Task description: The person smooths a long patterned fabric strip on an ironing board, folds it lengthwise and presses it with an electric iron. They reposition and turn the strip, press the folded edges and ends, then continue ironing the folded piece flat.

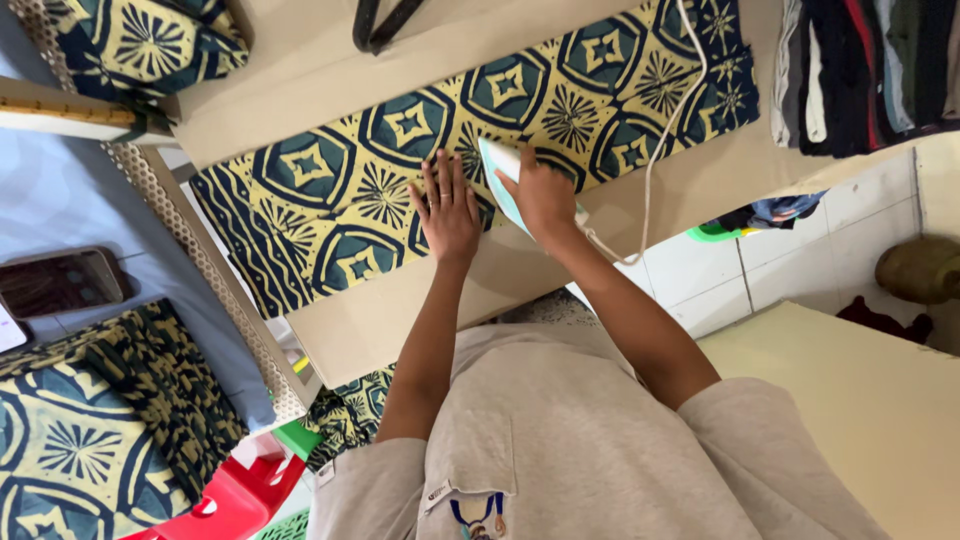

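A long strip of yellow and dark blue patterned fabric [330, 195] lies across a beige padded ironing board [400, 310]. My left hand [447, 210] rests flat on the fabric, fingers spread, a ring on one finger. Right beside it, my right hand [543, 195] grips the handle of a white and pale green iron [498, 160] that stands on the fabric. The iron's white cord [655, 150] runs up over the fabric to the top edge.
Folded pieces of the same print [90, 430] lie at the lower left, another [150, 40] at the top left. A dark phone [62, 282] lies on blue cloth. Stacked clothes [860, 70] sit at the top right. Red plastic stool [235, 495], white tiled floor [730, 280].
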`<action>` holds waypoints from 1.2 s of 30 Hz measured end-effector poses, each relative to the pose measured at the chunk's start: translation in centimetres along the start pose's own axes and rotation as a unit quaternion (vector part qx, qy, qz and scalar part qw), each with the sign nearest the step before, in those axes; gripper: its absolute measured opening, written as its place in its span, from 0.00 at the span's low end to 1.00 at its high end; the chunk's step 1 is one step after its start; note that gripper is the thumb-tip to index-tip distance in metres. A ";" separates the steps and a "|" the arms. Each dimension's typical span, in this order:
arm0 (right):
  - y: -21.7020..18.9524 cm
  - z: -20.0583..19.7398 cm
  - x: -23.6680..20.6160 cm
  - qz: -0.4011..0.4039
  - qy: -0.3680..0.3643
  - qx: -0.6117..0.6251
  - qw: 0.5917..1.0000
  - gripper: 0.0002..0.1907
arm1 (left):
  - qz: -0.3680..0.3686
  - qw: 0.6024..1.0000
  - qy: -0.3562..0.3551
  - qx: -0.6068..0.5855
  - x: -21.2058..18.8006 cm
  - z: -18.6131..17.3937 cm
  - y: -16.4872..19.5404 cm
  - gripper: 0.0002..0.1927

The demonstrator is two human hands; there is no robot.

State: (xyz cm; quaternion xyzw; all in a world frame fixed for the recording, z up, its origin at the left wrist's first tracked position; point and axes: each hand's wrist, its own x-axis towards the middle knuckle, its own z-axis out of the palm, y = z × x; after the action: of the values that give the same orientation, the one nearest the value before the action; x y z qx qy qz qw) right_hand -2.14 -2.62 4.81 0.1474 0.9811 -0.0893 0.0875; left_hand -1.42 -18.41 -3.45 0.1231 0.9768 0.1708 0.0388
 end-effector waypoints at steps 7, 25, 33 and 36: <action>3.0 -0.2 -0.6 0.026 -0.016 -0.035 0.999 0.32 | 0.003 1.000 0.006 0.009 0.4 -0.2 0.5 0.29; 10.2 0.0 2.3 0.020 0.011 0.001 1.000 0.29 | 0.076 0.997 -0.025 0.012 2.5 2.8 7.4 0.30; 15.4 -0.7 2.8 0.091 0.001 0.014 0.996 0.31 | 0.077 0.995 -0.060 0.030 2.8 2.6 8.4 0.31; 17.2 -0.8 4.5 0.117 0.018 0.006 0.993 0.32 | 0.065 0.994 -0.076 0.038 2.9 2.5 8.8 0.30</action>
State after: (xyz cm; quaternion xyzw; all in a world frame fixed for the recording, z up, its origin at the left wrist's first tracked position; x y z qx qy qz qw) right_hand -1.22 14.92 2.18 0.2632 0.9580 -0.0819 0.0787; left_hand -1.90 -8.81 -2.89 0.2008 0.9666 0.1262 0.0970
